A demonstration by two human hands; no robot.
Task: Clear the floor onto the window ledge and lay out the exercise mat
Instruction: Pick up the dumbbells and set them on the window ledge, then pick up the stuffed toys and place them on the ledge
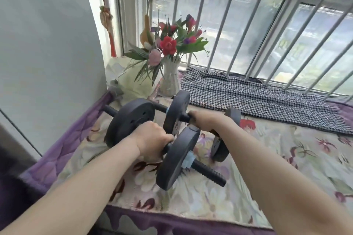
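Two black dumbbells are over the window ledge (267, 168), which is covered by a floral quilt with a purple border. My left hand (152, 139) is closed around the handle of the near dumbbell (176, 158), whose threaded end points toward me on the right. My right hand (204, 120) grips the handle of the far dumbbell (177, 114), just behind the first. The plates of both sit at or just above the quilt; I cannot tell whether they touch it. No exercise mat is in view.
A white vase of artificial flowers (170, 80) stands right behind the dumbbells. A houndstooth cloth (257, 99) lies along the back right of the ledge, under the white window bars (225, 25). A white wall (47, 53) borders the left side.
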